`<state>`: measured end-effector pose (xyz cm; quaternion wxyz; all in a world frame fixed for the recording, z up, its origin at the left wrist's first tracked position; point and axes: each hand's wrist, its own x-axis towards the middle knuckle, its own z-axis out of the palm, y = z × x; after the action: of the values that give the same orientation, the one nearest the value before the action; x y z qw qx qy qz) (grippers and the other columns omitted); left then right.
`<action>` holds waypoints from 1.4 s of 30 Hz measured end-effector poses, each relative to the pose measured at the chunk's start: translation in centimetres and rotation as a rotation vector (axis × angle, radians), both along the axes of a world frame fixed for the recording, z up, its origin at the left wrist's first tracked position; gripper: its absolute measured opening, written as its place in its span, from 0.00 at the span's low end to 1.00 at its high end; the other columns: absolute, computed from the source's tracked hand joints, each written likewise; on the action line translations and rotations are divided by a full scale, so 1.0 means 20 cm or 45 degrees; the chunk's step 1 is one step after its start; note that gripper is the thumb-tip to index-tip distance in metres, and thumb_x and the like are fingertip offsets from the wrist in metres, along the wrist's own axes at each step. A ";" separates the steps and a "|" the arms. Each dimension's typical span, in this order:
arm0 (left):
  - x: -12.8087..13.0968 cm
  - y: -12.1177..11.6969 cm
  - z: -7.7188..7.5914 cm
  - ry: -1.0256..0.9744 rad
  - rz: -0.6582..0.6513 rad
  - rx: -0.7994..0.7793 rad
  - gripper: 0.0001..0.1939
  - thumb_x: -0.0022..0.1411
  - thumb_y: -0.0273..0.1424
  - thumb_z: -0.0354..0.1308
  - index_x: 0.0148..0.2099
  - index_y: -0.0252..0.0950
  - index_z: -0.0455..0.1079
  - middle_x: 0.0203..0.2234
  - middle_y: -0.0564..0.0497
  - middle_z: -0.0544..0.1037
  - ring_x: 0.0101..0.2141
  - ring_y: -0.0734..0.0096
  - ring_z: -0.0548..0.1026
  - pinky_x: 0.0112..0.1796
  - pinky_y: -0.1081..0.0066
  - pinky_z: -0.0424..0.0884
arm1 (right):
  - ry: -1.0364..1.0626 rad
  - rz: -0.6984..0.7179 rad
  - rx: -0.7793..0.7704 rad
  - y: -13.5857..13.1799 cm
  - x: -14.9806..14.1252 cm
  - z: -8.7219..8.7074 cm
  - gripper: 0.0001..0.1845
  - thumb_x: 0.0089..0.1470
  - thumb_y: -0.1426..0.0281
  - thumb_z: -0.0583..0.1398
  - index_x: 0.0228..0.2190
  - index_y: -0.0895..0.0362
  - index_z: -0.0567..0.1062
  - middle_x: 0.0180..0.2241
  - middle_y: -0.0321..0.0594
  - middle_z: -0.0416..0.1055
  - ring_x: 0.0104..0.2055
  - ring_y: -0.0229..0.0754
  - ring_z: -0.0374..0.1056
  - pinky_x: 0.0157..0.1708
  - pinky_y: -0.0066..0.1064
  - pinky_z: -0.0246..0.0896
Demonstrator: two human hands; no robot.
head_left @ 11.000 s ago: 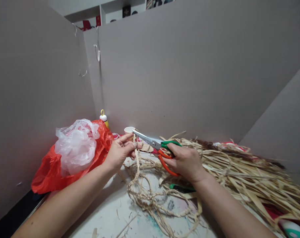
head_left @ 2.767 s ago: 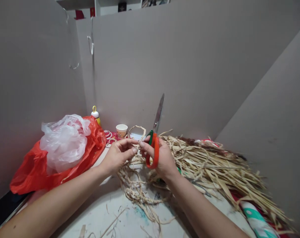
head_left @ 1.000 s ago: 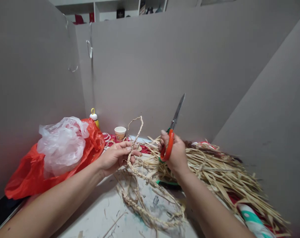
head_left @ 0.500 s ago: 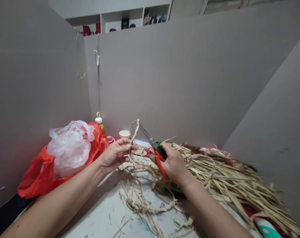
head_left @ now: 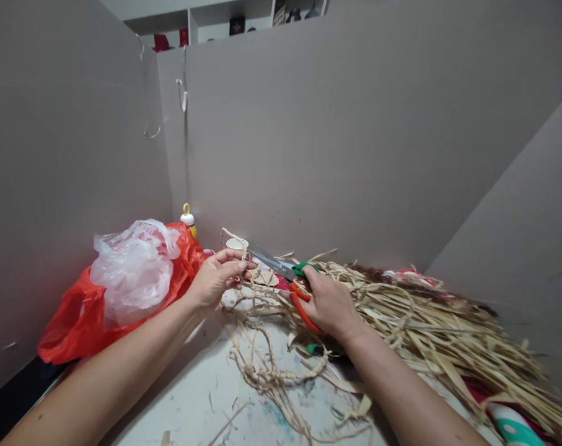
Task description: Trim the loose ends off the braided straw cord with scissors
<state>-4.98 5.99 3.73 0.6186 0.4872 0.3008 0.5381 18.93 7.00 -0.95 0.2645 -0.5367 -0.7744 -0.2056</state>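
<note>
My left hand (head_left: 220,277) pinches a braided straw cord (head_left: 245,250), whose free end rises above the fingers and bends to the left. In my right hand (head_left: 329,303) are scissors (head_left: 274,264) with one green and one orange handle. Their blades point left and up, with the tips close to the cord by my left fingers. Whether the blades touch the cord, I cannot tell. Below my hands the rest of the braided cord (head_left: 281,375) lies in loose loops with stray strands on the white table (head_left: 178,396).
A large heap of dry straw strips (head_left: 429,334) lies to the right. On the left sits a red plastic bag (head_left: 71,322) with a clear plastic bag (head_left: 136,272) in it. Behind are a white cup (head_left: 237,244) and a yellow-and-white bottle (head_left: 188,220). Grey partitions (head_left: 355,136) enclose the table.
The cord's upper end has tipped over to the left and down. The scissors have lowered to a flatter angle, their tips nearer my left fingers. The view has tilted slightly downward.
</note>
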 end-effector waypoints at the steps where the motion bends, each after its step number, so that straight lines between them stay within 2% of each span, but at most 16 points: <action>1: 0.00 0.00 0.00 -0.003 -0.002 -0.004 0.13 0.49 0.30 0.67 0.37 0.33 0.68 0.32 0.48 0.80 0.27 0.77 0.75 0.24 0.79 0.66 | -0.002 0.007 -0.007 0.00 0.00 0.00 0.13 0.51 0.57 0.54 0.32 0.53 0.63 0.25 0.39 0.70 0.26 0.44 0.67 0.24 0.30 0.46; 8: 0.01 0.00 -0.01 -0.020 -0.012 -0.039 0.16 0.47 0.29 0.68 0.37 0.33 0.67 0.30 0.48 0.79 0.25 0.77 0.74 0.23 0.79 0.65 | -0.011 0.062 -0.040 -0.01 -0.01 0.00 0.14 0.51 0.57 0.55 0.32 0.54 0.64 0.26 0.39 0.71 0.27 0.44 0.67 0.25 0.30 0.48; 14: 0.02 -0.01 -0.01 -0.003 0.018 -0.011 0.15 0.46 0.29 0.68 0.36 0.33 0.69 0.27 0.52 0.76 0.24 0.75 0.74 0.22 0.78 0.66 | 0.018 0.096 0.037 -0.01 -0.01 -0.01 0.15 0.50 0.54 0.56 0.30 0.54 0.65 0.26 0.39 0.72 0.28 0.43 0.68 0.25 0.29 0.48; 21: 0.02 -0.01 -0.01 0.008 0.032 -0.034 0.15 0.45 0.29 0.68 0.35 0.33 0.70 0.25 0.54 0.74 0.24 0.76 0.74 0.20 0.78 0.65 | -0.017 0.142 0.130 0.00 0.00 -0.04 0.16 0.50 0.54 0.55 0.26 0.54 0.67 0.21 0.38 0.71 0.23 0.41 0.67 0.25 0.29 0.47; 27: 0.02 0.00 -0.02 0.006 0.038 -0.045 0.15 0.45 0.29 0.69 0.35 0.33 0.68 0.25 0.55 0.74 0.24 0.76 0.75 0.20 0.79 0.65 | -0.020 0.135 0.164 0.00 0.01 -0.05 0.18 0.50 0.52 0.55 0.27 0.54 0.70 0.20 0.37 0.71 0.23 0.40 0.67 0.24 0.28 0.49; 32: 0.02 0.00 -0.01 -0.017 0.042 -0.061 0.15 0.44 0.29 0.69 0.34 0.33 0.68 0.24 0.55 0.73 0.23 0.77 0.75 0.19 0.80 0.65 | -0.065 0.104 0.210 0.00 0.02 -0.03 0.23 0.50 0.48 0.54 0.26 0.55 0.71 0.20 0.38 0.71 0.23 0.40 0.67 0.25 0.29 0.48; 42: 0.01 0.01 -0.02 -0.036 0.069 -0.071 0.15 0.44 0.28 0.69 0.34 0.33 0.68 0.23 0.55 0.73 0.22 0.77 0.74 0.18 0.80 0.65 | -0.076 0.107 0.280 0.00 0.02 -0.02 0.21 0.51 0.50 0.55 0.24 0.55 0.72 0.20 0.38 0.71 0.22 0.38 0.65 0.24 0.29 0.47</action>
<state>-4.76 6.25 3.34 0.6213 0.4537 0.3199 0.5530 19.23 6.90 -1.38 0.3070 -0.4651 -0.7765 -0.2941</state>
